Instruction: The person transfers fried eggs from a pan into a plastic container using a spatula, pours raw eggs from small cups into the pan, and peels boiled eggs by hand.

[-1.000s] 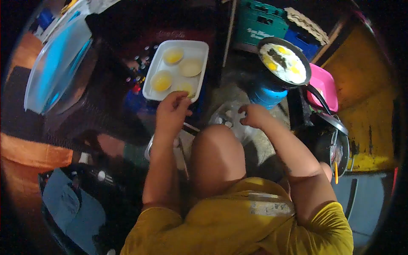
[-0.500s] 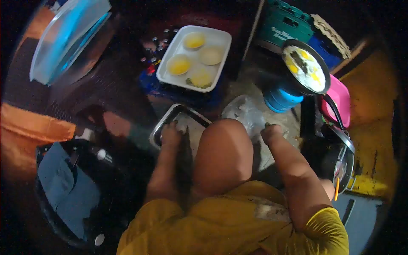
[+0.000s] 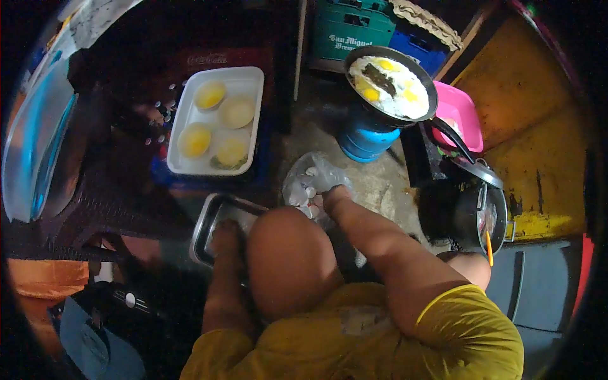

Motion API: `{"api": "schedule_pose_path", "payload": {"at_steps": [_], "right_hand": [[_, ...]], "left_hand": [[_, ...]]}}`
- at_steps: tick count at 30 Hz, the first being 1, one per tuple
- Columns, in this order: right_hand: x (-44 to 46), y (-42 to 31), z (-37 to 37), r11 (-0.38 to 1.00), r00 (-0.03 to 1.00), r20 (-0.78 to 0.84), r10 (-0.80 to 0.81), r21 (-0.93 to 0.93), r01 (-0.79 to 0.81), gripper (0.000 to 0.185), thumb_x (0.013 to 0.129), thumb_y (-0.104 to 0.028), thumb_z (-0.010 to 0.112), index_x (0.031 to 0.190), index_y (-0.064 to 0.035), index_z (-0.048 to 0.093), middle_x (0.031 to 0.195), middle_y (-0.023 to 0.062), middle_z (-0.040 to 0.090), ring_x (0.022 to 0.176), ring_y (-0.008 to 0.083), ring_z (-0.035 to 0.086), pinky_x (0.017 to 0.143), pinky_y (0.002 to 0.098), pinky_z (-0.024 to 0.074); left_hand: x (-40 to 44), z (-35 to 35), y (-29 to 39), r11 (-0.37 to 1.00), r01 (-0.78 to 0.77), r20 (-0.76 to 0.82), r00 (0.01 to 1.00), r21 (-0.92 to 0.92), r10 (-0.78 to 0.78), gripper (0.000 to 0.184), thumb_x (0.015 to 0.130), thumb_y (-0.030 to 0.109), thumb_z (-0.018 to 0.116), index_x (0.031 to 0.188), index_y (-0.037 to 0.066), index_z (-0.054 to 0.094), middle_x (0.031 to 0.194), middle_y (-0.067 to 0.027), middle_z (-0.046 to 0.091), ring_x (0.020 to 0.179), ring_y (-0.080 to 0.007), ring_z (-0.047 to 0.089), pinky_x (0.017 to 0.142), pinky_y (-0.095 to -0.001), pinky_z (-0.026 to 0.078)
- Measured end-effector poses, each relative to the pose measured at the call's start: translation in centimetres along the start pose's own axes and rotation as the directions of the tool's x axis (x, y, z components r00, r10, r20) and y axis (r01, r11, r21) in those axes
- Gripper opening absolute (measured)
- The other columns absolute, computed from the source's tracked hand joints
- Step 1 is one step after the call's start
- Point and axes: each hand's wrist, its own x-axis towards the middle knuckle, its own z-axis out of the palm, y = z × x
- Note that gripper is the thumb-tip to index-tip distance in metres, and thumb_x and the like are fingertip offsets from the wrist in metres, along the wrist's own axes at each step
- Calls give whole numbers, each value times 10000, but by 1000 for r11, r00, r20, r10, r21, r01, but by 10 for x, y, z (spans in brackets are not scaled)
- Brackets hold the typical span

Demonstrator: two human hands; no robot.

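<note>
My right hand (image 3: pixel 334 196) reaches down to a clear plastic bag (image 3: pixel 301 172) on the floor, its fingers partly hidden there. White and pale rounded pieces (image 3: pixel 309 206), perhaps eggshells, show in the bag. My left hand (image 3: pixel 227 238) is lowered into a shallow metal tray (image 3: pixel 201 229) left of my knee; its fingers are dark and blurred. A black frying pan (image 3: pixel 437 104) holds eggs with yellow yolks and a dark strip (image 3: pixel 380 81). It sits above a blue gas cylinder (image 3: pixel 366 144).
A white tray (image 3: pixel 218 75) with several round yellow-centred pieces rests on a crate. Green (image 3: pixel 345 35) and blue crates stand behind the pan. On the right are a pink basin (image 3: pixel 470 120) and a dark pot (image 3: pixel 503 218) with an orange-handled utensil (image 3: pixel 489 248). A plastic container (image 3: pixel 38 145) stands far left.
The view has swung right, so the pan and white tray sit farther left and the tray lower. My right hand has come in to the plastic bag; my left hand is deeper in the metal tray.
</note>
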Motion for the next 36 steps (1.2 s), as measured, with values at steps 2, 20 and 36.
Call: {"api": "schedule_pose_path", "payload": {"at_steps": [2,20,36], "right_hand": [[1,15,0,981,988,-110,113,173,-93,365,906,-292,666,1224,-112,672,1288,104,648,1159,254,639,941,366,528],[-58,68,-46,372,904,56,-423,921,117,230,867,-290,734,966,-85,697,768,38,675,639,172,638,458,266,456],[-190,-83,-114,-119,612,-82,-787,993,-20,393,1054,-394,445,1231,-65,569,1062,126,675,802,233,673,662,357,577]], "left_hand": [[26,40,-31,991,-118,-142,984,-60,108,402,891,297,609,1262,145,591,1345,-176,543,1198,-388,558,1019,-510,452],[-44,-51,-44,-419,-418,-340,907,-806,-249,495,871,4,656,1328,52,472,1207,-101,545,996,-184,577,835,-301,520],[-116,-203,118,381,-916,-864,88,125,495,553,791,29,746,1304,23,539,1285,-143,588,1112,-224,603,903,-331,506]]}}
